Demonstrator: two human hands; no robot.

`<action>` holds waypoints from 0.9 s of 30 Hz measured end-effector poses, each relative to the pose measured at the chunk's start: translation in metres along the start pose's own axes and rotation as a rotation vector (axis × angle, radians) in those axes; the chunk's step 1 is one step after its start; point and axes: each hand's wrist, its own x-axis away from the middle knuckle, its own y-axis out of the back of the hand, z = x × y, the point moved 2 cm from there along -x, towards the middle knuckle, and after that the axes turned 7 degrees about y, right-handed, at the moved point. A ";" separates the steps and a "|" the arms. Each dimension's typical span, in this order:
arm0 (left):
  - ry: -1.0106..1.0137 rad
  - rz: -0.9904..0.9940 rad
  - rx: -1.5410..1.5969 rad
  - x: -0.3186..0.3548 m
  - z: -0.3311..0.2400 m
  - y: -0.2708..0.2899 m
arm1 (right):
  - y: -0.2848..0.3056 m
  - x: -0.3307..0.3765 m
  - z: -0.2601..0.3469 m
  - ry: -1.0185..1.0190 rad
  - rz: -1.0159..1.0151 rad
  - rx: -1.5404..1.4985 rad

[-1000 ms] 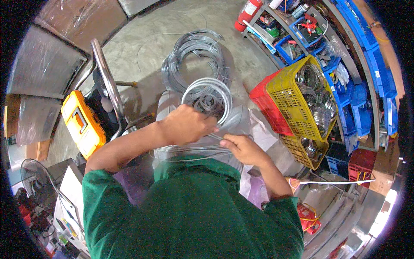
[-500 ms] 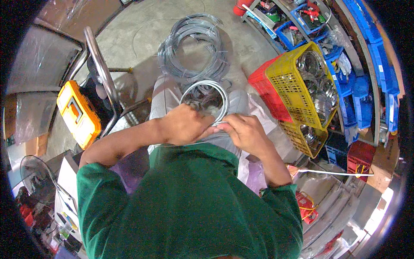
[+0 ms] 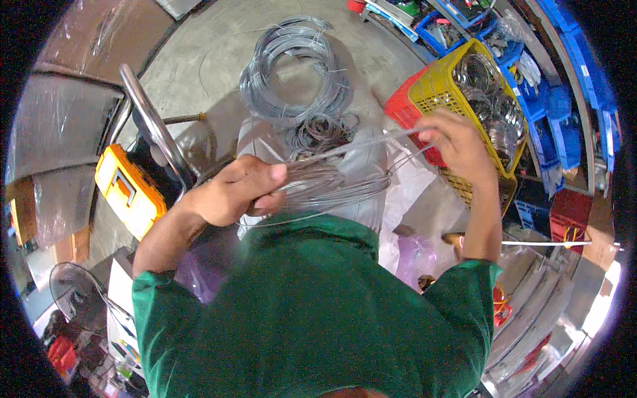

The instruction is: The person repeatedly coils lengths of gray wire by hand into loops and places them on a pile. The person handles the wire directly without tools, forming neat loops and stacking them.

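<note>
A stretch of grey wire (image 3: 371, 142) runs taut between my two hands above my lap. My left hand (image 3: 249, 189) is closed on its left part, thumb on top. Raised out to the right, my right hand (image 3: 458, 146) has its fingers curled on the other end, slightly blurred. Beneath the stretch, a loose, flattened coil of wire strands (image 3: 338, 192) spreads across my lap and meets my left hand. A smaller bundle of wire rings (image 3: 322, 132) lies just beyond it, and farther off a large coil of grey wire (image 3: 292, 73) rests on the floor.
A yellow crate (image 3: 431, 86) of shiny wire coils stands at right against a red crate (image 3: 405, 106), close to my right hand. Blue bins (image 3: 557, 149) line the shelf behind. An orange case (image 3: 129, 189) and a bent metal tube frame (image 3: 152, 126) are at left.
My hands were together on a small round ring of wire. The right hand has swung right and away with a strand; the left has shifted left, and the wire is spread out.
</note>
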 end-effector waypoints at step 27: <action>-0.626 -0.456 -1.435 -0.092 -0.003 -0.027 | -0.163 -0.008 0.050 -0.041 0.062 -0.339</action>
